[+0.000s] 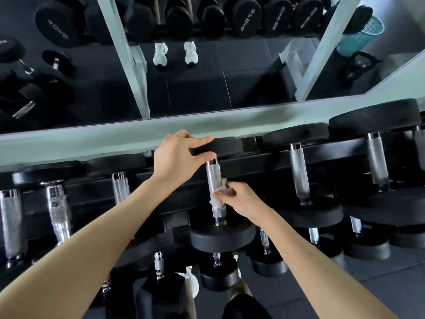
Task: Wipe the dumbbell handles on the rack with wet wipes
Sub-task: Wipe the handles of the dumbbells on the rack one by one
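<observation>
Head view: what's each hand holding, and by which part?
Left hand grips the dumbbell's far head by its rim. Right hand pinches a bunched wet wipe against the same dumbbell's handle, lower half.
</observation>
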A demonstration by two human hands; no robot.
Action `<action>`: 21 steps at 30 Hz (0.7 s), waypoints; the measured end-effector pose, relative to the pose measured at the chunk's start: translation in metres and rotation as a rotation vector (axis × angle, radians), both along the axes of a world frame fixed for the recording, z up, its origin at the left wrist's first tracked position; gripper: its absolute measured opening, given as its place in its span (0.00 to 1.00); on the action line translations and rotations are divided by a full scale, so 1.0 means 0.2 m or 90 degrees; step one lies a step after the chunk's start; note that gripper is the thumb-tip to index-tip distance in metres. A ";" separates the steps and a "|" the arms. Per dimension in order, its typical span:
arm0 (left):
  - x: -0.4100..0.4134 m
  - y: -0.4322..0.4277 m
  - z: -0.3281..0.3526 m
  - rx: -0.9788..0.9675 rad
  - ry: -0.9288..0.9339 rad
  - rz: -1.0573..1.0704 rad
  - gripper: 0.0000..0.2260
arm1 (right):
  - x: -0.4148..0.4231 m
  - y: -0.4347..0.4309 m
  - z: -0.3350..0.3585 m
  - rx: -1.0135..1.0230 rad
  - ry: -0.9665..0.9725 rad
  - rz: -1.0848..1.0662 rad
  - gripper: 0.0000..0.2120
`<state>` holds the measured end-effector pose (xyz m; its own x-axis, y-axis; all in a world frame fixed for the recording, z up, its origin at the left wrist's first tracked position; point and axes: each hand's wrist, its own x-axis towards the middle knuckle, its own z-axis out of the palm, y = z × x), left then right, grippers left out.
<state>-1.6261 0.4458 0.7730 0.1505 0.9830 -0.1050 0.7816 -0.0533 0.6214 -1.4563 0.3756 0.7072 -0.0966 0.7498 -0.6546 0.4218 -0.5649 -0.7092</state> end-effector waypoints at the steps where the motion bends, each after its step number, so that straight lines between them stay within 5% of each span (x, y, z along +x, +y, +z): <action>1: 0.00 0.00 0.00 0.002 0.000 0.000 0.17 | 0.01 -0.02 -0.01 -0.023 -0.005 0.022 0.11; 6: 0.00 -0.01 0.00 0.004 0.001 0.003 0.17 | 0.04 -0.06 0.02 -0.050 -0.077 0.122 0.19; 9: 0.01 -0.01 0.01 -0.001 0.000 0.010 0.17 | 0.00 0.05 0.07 -0.020 0.016 0.010 0.07; 12: 0.01 -0.01 0.00 0.005 -0.002 0.012 0.17 | -0.01 0.07 0.04 -0.028 0.064 -0.037 0.15; 21: 0.01 -0.02 0.02 -0.026 -0.029 0.015 0.18 | 0.04 -0.13 0.04 -0.021 -0.102 0.135 0.17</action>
<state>-1.6250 0.4419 0.7774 0.1323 0.9815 -0.1388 0.7536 -0.0086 0.6573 -1.4488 0.3505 0.7145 -0.1424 0.7017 -0.6981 0.6385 -0.4738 -0.6065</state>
